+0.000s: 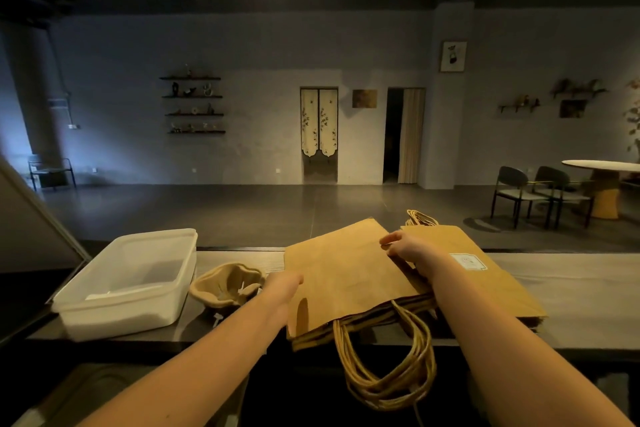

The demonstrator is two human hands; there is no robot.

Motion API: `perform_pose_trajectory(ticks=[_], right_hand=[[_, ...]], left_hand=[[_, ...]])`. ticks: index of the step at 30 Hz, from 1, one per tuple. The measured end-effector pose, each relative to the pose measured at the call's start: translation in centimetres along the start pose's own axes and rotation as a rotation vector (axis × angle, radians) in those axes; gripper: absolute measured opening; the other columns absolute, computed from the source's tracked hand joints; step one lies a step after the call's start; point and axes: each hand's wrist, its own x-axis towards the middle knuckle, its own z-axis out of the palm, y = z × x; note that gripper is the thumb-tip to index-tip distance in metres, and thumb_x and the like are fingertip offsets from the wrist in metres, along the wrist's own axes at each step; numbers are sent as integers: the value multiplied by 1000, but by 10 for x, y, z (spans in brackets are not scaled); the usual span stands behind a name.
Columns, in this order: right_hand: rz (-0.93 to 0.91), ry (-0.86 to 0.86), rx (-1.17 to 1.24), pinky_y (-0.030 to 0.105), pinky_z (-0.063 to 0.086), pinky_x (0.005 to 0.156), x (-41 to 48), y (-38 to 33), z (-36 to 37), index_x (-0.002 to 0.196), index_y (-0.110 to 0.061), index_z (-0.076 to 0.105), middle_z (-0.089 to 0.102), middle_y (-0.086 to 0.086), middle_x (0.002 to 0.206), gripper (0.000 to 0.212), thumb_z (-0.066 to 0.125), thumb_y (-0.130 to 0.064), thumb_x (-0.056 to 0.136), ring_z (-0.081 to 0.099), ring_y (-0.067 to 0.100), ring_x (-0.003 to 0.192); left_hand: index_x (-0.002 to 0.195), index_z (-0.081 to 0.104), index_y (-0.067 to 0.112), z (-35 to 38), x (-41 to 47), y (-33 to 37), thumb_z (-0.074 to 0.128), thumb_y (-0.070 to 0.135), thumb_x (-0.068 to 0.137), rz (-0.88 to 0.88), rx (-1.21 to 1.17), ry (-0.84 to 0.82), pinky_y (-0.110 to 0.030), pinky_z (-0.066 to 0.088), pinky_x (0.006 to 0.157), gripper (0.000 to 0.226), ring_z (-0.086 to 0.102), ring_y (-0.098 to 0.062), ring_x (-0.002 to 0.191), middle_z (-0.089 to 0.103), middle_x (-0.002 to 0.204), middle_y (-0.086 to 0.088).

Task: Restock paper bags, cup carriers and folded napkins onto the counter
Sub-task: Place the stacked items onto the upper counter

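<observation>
Label (468, 261) on paper bag (509, 291): illegible.

On the counter (571, 284) I count two stacks of paper bags (346, 274), bags per stack uncountable, one cup carrier (227, 288), one plastic tub (128, 281). Beyond the counter: three chairs (516, 191), one round table (604, 166).

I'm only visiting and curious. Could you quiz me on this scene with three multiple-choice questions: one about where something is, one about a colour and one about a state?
1. Where is the cup carrier?
A) between the white tub and the paper bags
B) on top of the bags
C) inside the tub

2. What colour are the bags?
A) white
B) brown
C) blue

3. How are the bags lying?
A) upright and open
B) flat and stacked
C) crumpled

Answers:
1 A, it sits between the two.
2 B, they are plain brown paper.
3 B, their folded edges show in layers.
</observation>
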Motion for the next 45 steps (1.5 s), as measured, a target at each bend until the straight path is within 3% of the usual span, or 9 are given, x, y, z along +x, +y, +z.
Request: perform_pose_trajectory(ticks=[6,10,13,16,19,21,27,37,45], right_hand=[[15,57,52,33,32,102,-10,-2,-39,123,-9,58,42,10,140,33,41,-2,96,36,28,129],[73,-8,187,37,34,104,-21,-7,-55,125,-17,58,35,13,144,31,45,-12,97,36,33,129],[68,-9,221,37,41,99,-29,-11,-58,117,-13,63,43,15,137,26,50,-16,95,44,33,120],[29,-28,381,24,49,67,-41,-6,-60,92,-5,64,64,14,96,17,55,-19,92,59,20,79],[-68,-110,850,15,49,51,-46,9,-67,84,0,57,67,12,66,26,42,-16,97,63,14,54],[-158,-174,1004,22,55,56,-50,10,-68,97,-2,58,69,13,81,25,37,-16,98,68,16,64],[-336,180,362,36,37,99,-47,4,-49,135,-16,40,49,-1,125,46,51,-32,93,45,21,121],[-357,283,642,37,37,102,-44,15,-8,142,-20,29,42,1,141,59,48,-44,91,41,25,129],[-356,328,608,28,36,92,-47,25,8,138,-15,35,48,-4,114,46,42,-34,97,47,15,112]], left_hand=[[100,56,4,-15,-22,32,52,4,93,103,-279,-146,-28,54,49,9,55,-20,75,54,92,-12],[114,50,22,-23,-15,40,56,6,90,664,88,-269,-17,48,73,30,51,-15,96,47,117,-9],[105,50,35,-16,-3,35,70,16,80,929,395,-23,-19,40,86,37,37,-24,104,36,115,-12],[98,61,23,-6,-2,45,64,7,84,969,248,69,-39,44,93,22,47,-33,106,52,111,-17],[128,46,16,-1,-11,56,48,2,93,844,105,85,-17,43,92,38,47,-26,114,55,110,-5],[129,46,19,1,-17,64,57,13,90,812,57,98,-24,46,89,41,50,-22,113,55,115,1],[137,35,21,8,-17,72,61,27,89,798,57,45,-38,41,99,55,48,-24,122,49,133,-3],[135,24,23,2,-10,49,59,33,88,776,-51,-4,-27,40,84,59,46,-12,103,43,118,5],[134,31,17,14,-2,25,34,39,98,715,8,112,-27,37,81,42,47,-15,98,46,128,-6]])
